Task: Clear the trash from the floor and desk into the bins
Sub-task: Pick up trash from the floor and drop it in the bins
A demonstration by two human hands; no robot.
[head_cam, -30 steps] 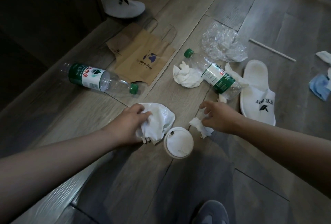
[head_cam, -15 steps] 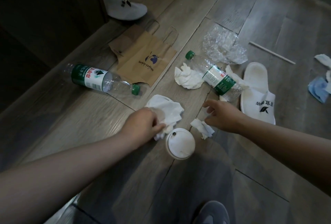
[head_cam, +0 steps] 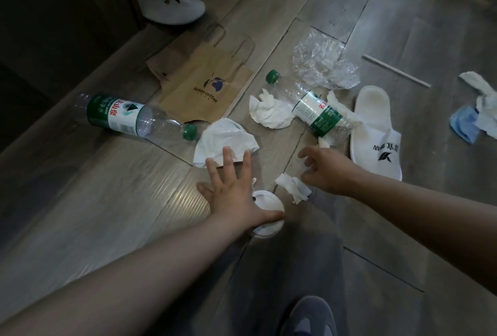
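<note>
Right, both hands are down low over the floor (head_cam: 107,201), well apart, with trash between & around them.

Left hand (head_cam: 228,188): fingers straight & spread, gripping nothing. The fingertips reach the near edge of the white plastic bag (head_cam: 223,142), which lies flat just ahead. The wrist hangs over the cup lid (head_cam: 269,228) & hides part of its rim.

Right hand (head_cam: 328,169): hovering, fingers loosely curled, nothing in it. The tissue scrap (head_cam: 291,188) lies just beside the thumb, on the lid side. Touching or not, can't tell.

Ahead-left, a water bottle (head_cam: 121,118) lies on its side, its green cap right by the plastic bag's far corner. Behind that is a brown paper bag (head_cam: 204,88), lying flat w/ handles pointing away.

Ahead of the right hand, a second bottle (head_cam: 314,110) also lies on its side, cap pointing away. A tissue wad (head_cam: 269,112) touches its left flank. A clear wrapper (head_cam: 322,67) sits crumpled just beyond.

A white slipper (head_cam: 376,131) lies right of that bottle, close to its base & near the right hand. Further out are a thin stick (head_cam: 395,71), then a blue cloth (head_cam: 464,126) w/ white tissue on it at the far right edge.

At the top, another slipper (head_cam: 172,5) sits by a dark cabinet (head_cam: 53,13). A grey shoe (head_cam: 309,317) is at the bottom edge.
</note>
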